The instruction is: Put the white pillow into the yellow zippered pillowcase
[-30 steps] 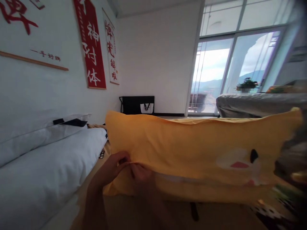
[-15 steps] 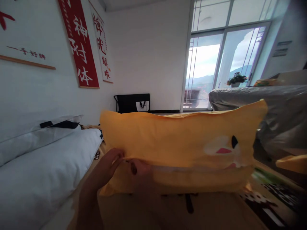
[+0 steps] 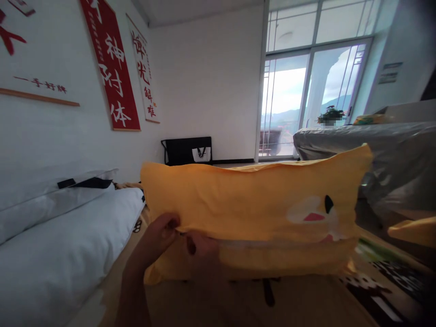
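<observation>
A yellow pillowcase with a printed white, pink and black face stands upright before me, filled out like a pillow. A long slit with a pale strip inside runs along its lower side. At the slit's left end, my left hand pinches the fabric edge between thumb and fingers. My right hand is closed right beside it, gripping the pillowcase at the slit. Its fingertips are partly hidden, and a small dark bit shows between the two hands.
White pillows lie along the wall on my left. Under the pillowcase spreads a brown patterned sheet. Another yellow cloth piece is at the right edge. Behind stand a plastic-covered piece of furniture and a black folded item by the wall.
The view has shifted slightly, so the background sits a little lower and to the left. Both hands stay at the slit's left end, with little movement on the pillowcase.
</observation>
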A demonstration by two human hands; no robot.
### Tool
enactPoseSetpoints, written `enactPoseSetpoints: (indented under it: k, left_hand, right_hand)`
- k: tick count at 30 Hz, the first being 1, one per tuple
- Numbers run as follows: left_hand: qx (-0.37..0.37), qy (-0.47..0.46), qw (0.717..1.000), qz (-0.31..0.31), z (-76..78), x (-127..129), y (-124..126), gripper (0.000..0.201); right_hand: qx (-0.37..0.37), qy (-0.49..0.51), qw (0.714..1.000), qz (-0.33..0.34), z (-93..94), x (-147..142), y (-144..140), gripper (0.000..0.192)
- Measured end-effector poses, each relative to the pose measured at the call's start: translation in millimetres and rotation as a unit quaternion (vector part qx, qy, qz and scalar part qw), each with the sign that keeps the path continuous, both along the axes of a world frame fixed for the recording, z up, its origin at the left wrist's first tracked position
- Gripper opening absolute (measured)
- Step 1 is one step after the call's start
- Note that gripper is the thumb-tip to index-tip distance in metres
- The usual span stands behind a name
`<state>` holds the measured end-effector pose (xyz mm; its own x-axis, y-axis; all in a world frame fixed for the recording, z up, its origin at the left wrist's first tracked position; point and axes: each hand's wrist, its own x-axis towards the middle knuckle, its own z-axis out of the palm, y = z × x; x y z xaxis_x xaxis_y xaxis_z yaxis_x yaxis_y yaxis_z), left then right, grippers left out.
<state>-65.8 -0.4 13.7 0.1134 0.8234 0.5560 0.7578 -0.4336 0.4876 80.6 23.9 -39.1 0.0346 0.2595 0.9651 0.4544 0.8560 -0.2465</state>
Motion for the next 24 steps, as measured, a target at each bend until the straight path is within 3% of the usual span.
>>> enactPoseSetpoints:
  k: [4,7,16,24]
  left_hand:
    - [0.014,-0.009,0.999,-0.039,1.6,1.5,0.7,0.011]
    - [0.042,-0.004,0.999,-0.035,-1.8,3.3,8.2,0.018]
    - [0.244,-0.069,0.964,0.084,-34.9,34.9,44.7,0.027]
    - [0.245,-0.036,0.964,0.099,-39.1,33.6,42.4,0.028]
  right_hand:
    - [0.014,-0.004,1.0,-0.008,2.7,1.3,2.8,0.026]
    - [0.034,-0.017,0.999,-0.018,3.7,3.7,5.0,0.025]
    - [-0.004,-0.024,0.997,-0.07,2.7,9.5,6.9,0.029]
    - [-0.001,-0.029,0.998,-0.055,-2.2,5.9,9.4,0.025]
